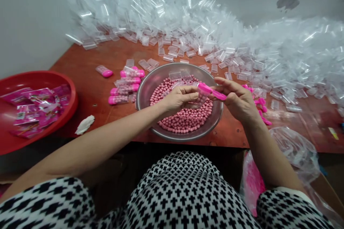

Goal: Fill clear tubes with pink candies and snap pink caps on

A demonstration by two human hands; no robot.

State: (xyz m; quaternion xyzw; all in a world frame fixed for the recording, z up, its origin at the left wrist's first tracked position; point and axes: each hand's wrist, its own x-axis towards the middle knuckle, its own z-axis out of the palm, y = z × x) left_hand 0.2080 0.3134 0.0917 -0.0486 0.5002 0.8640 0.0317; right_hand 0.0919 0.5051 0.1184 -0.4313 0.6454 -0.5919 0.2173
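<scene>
Over a metal bowl (142,111) of pink beads (185,120), my left hand (178,98) is closed on a clear plastic container (197,102), which looks to hold beads. At the container's upper right end is a bright pink cap (206,88), with its flap tilted open. My right hand (239,98) pinches the pink cap from the right, thumb and fingers on the flap. More clear containers (176,76) lie on the beads at the back of the bowl. Left of the bowl rest several filled containers with pink caps (129,84).
A large heap of clear containers (174,10) lines the table's back. At left stands a red basin (73,93) with pink packets (37,109). A white scrap (85,125) lies nearby. Loose pink caps (260,103) are right of the bowl, with a plastic bag (292,150) at the front right.
</scene>
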